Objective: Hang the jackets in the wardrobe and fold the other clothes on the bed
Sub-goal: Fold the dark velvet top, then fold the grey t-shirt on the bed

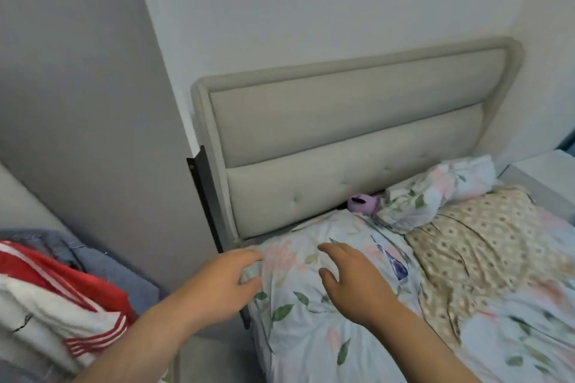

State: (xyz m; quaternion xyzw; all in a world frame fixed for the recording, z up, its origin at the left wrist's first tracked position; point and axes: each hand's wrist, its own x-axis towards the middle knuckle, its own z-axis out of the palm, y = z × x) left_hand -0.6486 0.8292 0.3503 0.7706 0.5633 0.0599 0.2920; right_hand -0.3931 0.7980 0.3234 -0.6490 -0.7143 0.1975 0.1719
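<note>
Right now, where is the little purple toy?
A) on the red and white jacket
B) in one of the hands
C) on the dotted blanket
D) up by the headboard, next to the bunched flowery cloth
D: the purple toy sits at the bottom edge of the beige headboard, right beside the bunched floral cloth.

Two unclothed human arms fill the lower part of the frame. The bare left hand and sleeveless left forearm occupy the lower left of centre. The bare right hand and sleeveless right forearm occupy the lower right of centre.
</note>
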